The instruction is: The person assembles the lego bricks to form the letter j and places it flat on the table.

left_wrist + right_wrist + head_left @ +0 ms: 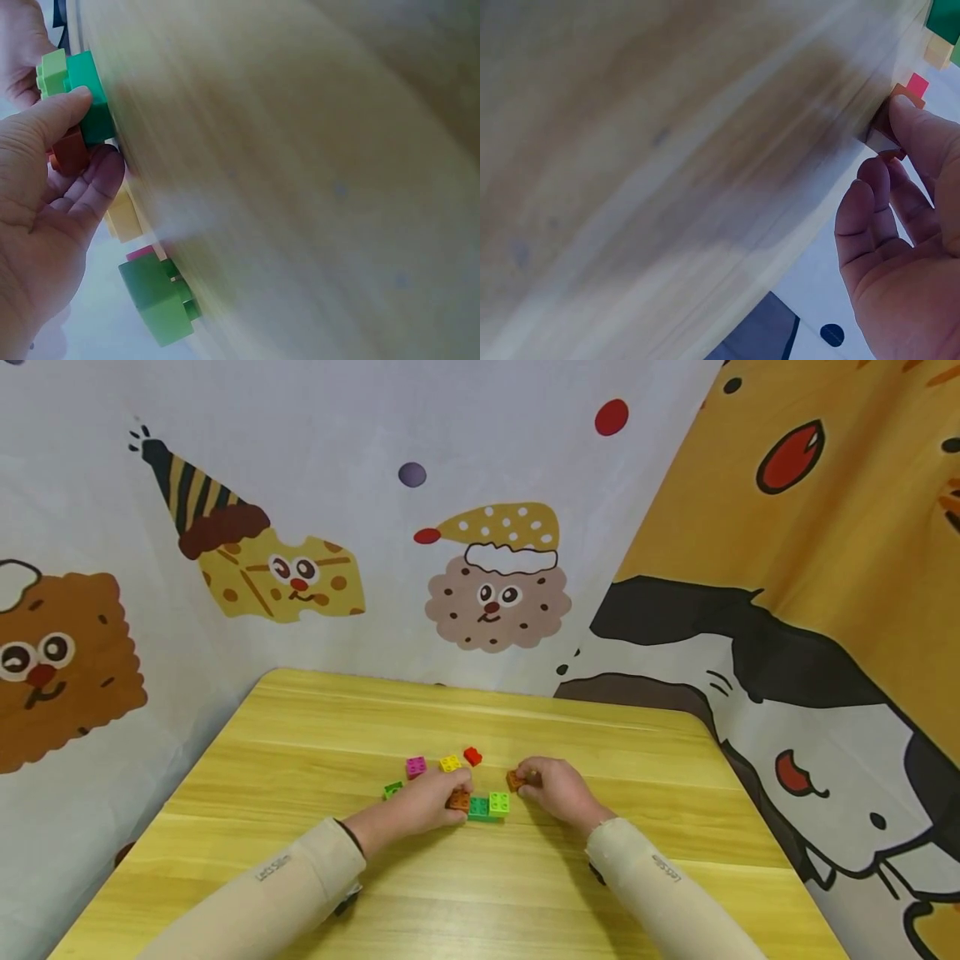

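Note:
My left hand (427, 800) grips a brown toy brick (459, 802) between thumb and fingers. That brick sits in a row with a dark green brick (478, 807) and a lime brick (498, 802); a longer green piece shows beneath them. In the left wrist view the thumb tip presses the side of the green piece (91, 112). To the right of the row, my right hand (561, 789) pinches a second brown brick (514, 781) by its end. The right wrist view shows thumb and fingertips on this brick (883, 124), low over the tabletop, its other fingers loosely bent.
Behind the left hand lie a magenta brick (416, 767), a yellow brick (450, 763) and a small red brick (472, 756). A green brick (392, 790), partly hidden by the hand, lies on its side at the left. The wooden table (480, 893) meets printed cloth (360, 652) behind.

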Action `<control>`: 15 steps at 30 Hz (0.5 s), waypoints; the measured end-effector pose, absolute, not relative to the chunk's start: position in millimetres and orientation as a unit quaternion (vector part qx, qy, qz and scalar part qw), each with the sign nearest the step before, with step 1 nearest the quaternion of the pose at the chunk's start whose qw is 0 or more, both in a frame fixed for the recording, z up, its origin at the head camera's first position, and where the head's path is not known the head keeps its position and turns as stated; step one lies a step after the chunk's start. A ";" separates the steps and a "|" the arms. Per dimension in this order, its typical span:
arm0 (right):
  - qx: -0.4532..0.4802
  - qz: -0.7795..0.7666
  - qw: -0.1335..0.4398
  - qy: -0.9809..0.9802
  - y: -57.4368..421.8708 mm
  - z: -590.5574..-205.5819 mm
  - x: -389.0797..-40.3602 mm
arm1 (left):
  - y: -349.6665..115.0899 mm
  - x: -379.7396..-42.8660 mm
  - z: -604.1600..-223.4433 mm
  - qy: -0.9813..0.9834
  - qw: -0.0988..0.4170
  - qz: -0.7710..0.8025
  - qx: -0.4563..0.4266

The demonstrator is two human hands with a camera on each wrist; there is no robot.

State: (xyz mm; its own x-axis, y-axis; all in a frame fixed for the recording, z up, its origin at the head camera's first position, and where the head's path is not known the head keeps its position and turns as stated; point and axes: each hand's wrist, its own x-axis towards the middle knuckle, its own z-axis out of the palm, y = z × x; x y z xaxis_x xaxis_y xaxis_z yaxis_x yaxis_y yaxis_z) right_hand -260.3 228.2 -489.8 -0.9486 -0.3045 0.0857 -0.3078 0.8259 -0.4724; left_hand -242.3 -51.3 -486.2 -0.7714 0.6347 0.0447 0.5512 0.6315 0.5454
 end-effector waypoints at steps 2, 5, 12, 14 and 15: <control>0.156 0.248 0.000 -0.956 227.6 -490.0 -259.8 | -51.6 -241.7 -486.5 0.900 0.078 0.278 0.328; 0.153 0.250 -0.004 -0.956 227.3 -490.3 -259.8 | -51.7 -241.3 -487.1 0.900 0.080 0.277 0.326; 0.151 0.252 -0.005 -0.956 228.5 -491.4 -260.5 | -51.1 -241.9 -488.0 0.902 0.080 0.275 0.322; 0.150 0.253 -0.004 -0.956 229.2 -491.9 -260.8 | -51.1 -241.9 -487.9 0.902 0.079 0.275 0.322; 0.150 0.254 -0.005 -0.956 229.4 -492.0 -261.1 | -51.1 -242.0 -487.9 0.903 0.078 0.274 0.322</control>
State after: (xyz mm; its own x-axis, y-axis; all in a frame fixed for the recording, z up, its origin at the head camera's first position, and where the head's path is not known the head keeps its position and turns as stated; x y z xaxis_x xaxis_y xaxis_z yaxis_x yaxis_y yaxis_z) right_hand -261.1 229.4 -492.0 -0.9551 -0.2886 0.0675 -0.2840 0.8262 -0.4866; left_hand -242.0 -51.1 -487.9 -0.7803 0.6244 0.0361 0.5389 0.6419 0.5456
